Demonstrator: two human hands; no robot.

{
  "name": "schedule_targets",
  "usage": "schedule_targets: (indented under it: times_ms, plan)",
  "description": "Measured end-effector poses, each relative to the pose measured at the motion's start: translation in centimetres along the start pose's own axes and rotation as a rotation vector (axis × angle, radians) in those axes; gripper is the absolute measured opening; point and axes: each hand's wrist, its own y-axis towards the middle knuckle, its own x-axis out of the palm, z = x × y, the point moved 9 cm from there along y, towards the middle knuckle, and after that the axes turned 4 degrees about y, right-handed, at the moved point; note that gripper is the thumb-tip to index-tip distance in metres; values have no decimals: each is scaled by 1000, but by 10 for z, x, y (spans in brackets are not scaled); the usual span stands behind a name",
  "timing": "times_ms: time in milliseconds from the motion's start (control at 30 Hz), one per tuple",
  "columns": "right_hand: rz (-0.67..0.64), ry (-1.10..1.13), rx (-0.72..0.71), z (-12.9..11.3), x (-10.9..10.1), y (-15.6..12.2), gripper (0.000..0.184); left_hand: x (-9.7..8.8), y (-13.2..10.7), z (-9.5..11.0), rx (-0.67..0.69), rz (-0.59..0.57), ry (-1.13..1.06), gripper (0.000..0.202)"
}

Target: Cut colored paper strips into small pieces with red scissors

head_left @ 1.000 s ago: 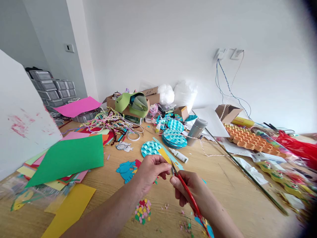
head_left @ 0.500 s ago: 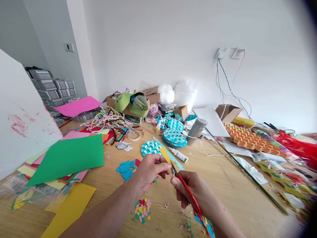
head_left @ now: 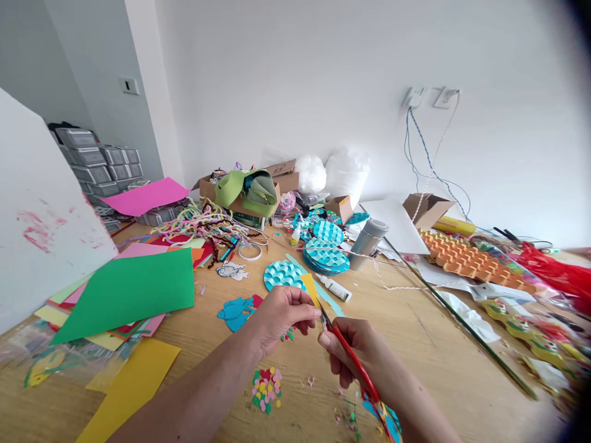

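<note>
Yellow paper scrap (head_left: 308, 287) sits pinched in the left hand (head_left: 281, 317) above the table (head_left: 415, 344); the right hand (head_left: 353, 351) squeezes red scissors (head_left: 351, 360) right at it; blades could nip fingertips (head_left: 314, 312) so close, or the scrap could slip.

A wooden table (head_left: 415, 332) carries craft clutter — a green sheet (head_left: 129, 292) on stacked coloured paper at the left, a yellow sheet (head_left: 132, 387) nearer, teal scalloped discs (head_left: 325, 255) and a glue bottle (head_left: 335, 288) mid-table, an orange tray (head_left: 466, 261) far right, confetti bits (head_left: 266, 389) near.
</note>
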Motion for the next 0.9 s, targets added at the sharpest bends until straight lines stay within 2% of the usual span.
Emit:
schedule_targets:
  times_ms: [500, 900]
  plan:
    - [0, -10, -27, -3, -1, 1, 50, -1, -1, 2, 6, 25, 0, 16]
    - [-7, -27, 11, -4, 0, -3, 49, -2, -2, 2, -11, 33, -35, 17]
